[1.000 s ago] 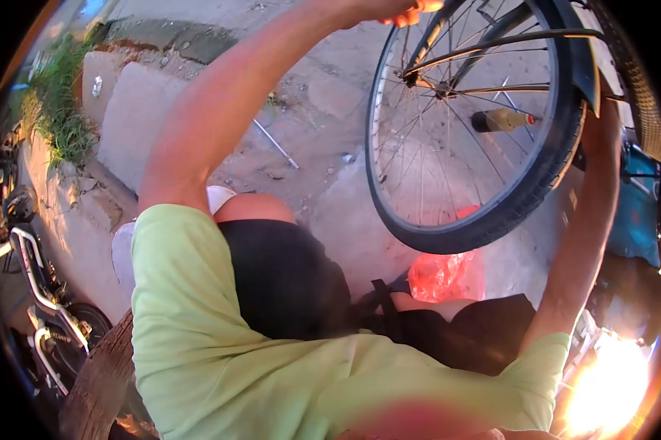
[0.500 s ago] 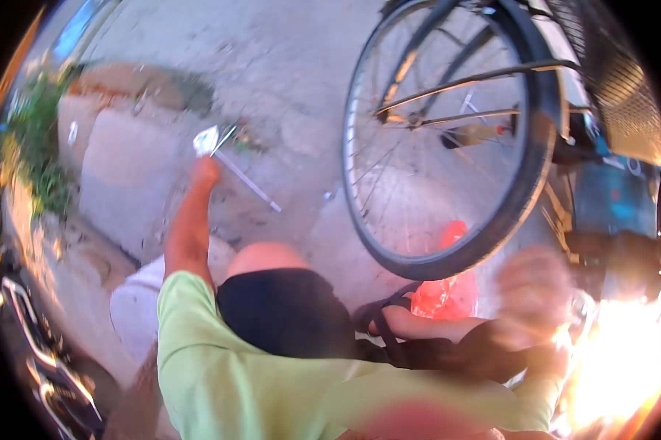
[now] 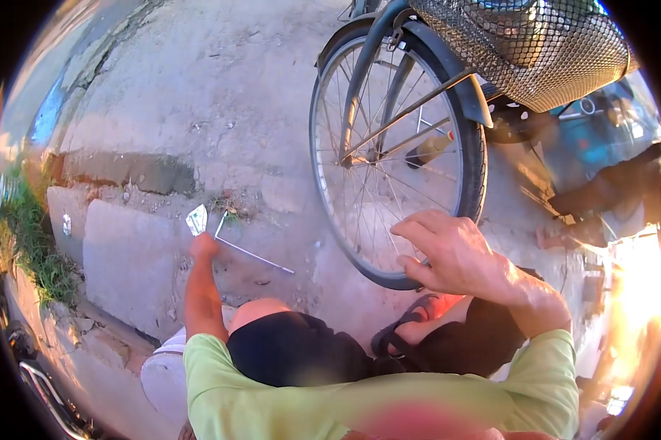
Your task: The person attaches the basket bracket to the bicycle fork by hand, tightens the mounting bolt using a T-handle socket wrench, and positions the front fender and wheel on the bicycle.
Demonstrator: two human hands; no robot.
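My left hand (image 3: 204,248) is stretched out low at the left, its fingers closed on a small white-and-silver packet (image 3: 196,219). Close beside it, a thin bent metal rod (image 3: 256,256) lies on the ground. My right hand (image 3: 455,257) is raised in front of the lower part of a bicycle wheel (image 3: 478,169), thumb and fingers apart and nothing between them. Whether its fingertips touch the spokes I cannot tell. Part of a red plastic bag (image 3: 448,302) shows behind my right wrist, near my sandalled foot (image 3: 400,330).
A wire-mesh basket (image 3: 536,81) sits above the wheel on the bicycle. Beyond the spokes lies a brownish bottle (image 3: 427,152). Grass (image 3: 41,257) borders a concrete slab (image 3: 129,257) on the left. A whitish round object (image 3: 162,374) is beside my left side. Strong glare fills the right edge.
The view has shifted, so the wheel appears farther left and more of the basket shows. My right hand has moved up and left to the wheel. My left hand stays at the packet.
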